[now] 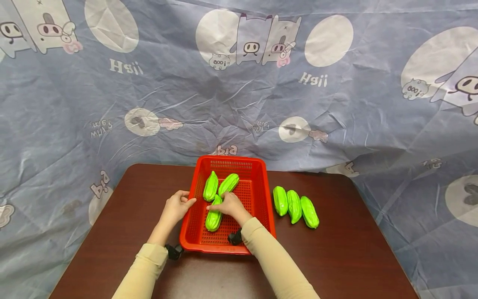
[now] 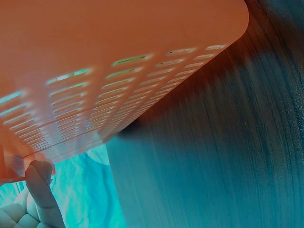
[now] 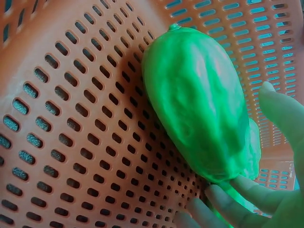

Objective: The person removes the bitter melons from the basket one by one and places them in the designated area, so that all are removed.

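Note:
My left hand (image 1: 179, 205) grips the left rim of a red perforated plastic basket (image 1: 263, 195), thumb over the edge. In the left wrist view a finger (image 2: 42, 190) touches the basket rim from outside. Inside the basket lie three bright green ribbed gourds. My right hand (image 1: 232, 206) reaches in over the nearest gourd (image 1: 213, 221). Seen from the right wrist, its extended fingers (image 3: 259, 194) touch the gourd's end while the thumb stands apart from it. Farther back are a left gourd (image 1: 210, 187) and a right gourd (image 1: 229, 183), the latter close to my fingers.
On the dark brown table (image 1: 336, 257), three more green gourds (image 1: 294, 206) lie side by side, right of the basket. A grey-blue cartoon-print cloth (image 1: 231, 104) hangs behind the table. Dark wrist cameras (image 1: 235, 237) sit at both cuffs.

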{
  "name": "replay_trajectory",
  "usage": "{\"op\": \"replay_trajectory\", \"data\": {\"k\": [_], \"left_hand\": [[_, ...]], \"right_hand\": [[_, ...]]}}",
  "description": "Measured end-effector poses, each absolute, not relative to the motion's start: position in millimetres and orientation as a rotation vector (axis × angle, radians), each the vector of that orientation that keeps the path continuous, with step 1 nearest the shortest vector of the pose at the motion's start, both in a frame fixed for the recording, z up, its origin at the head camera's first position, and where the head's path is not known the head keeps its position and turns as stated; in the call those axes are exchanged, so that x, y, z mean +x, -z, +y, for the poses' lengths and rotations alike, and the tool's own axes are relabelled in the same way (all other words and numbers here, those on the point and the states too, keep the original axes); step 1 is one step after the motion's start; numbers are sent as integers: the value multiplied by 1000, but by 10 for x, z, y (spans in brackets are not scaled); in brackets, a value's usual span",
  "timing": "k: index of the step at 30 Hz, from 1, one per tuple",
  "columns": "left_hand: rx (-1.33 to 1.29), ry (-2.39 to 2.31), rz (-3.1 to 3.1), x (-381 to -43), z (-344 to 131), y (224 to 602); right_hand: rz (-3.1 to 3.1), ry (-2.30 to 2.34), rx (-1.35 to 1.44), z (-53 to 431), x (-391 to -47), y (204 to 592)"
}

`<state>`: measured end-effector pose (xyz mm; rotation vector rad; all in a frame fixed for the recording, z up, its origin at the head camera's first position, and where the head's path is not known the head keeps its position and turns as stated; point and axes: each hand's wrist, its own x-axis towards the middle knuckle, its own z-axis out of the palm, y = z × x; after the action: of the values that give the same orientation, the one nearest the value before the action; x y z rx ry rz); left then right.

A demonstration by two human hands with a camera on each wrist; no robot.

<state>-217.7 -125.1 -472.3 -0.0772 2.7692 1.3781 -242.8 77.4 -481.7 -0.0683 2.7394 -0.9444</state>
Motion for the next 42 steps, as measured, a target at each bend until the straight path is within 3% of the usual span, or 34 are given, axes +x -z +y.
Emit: {"op": "replay_trajectory", "data": {"k": [33,42], "left_hand": [[-69,-1378,2766,-2135,-1245,4745],[-64,-1390,2781,-2146,-1257,4735]], "right_hand": [[2496,1057,-240,885,-2378,4890],[2459,1156,-270,950,-2405,4715]]}}
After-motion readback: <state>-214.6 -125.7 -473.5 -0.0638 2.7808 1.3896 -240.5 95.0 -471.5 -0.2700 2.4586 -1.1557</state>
